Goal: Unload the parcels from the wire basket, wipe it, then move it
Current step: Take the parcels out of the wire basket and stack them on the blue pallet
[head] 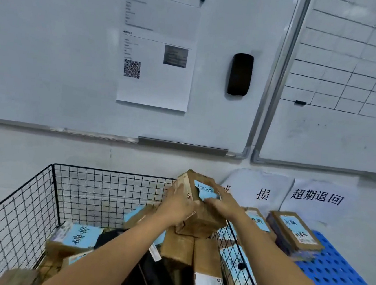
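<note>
A black wire basket (39, 197) stands low in front of me, holding several cardboard parcels with blue handwritten labels, such as one at the left (77, 237). Both hands hold one brown parcel (200, 219) with a blue label above the basket's right wall. My left hand (176, 205) grips its left side. My right hand (224, 203) lies over its top and right side. To the right of the basket, two labelled parcels (295, 233) rest on a blue perforated pallet (338, 283).
Two paper signs (315, 197) with Chinese characters lean on the wall behind the pallet. Above hang two whiteboards (52, 60), with a printed sheet (157, 47) and a black eraser (240, 74) on the left board.
</note>
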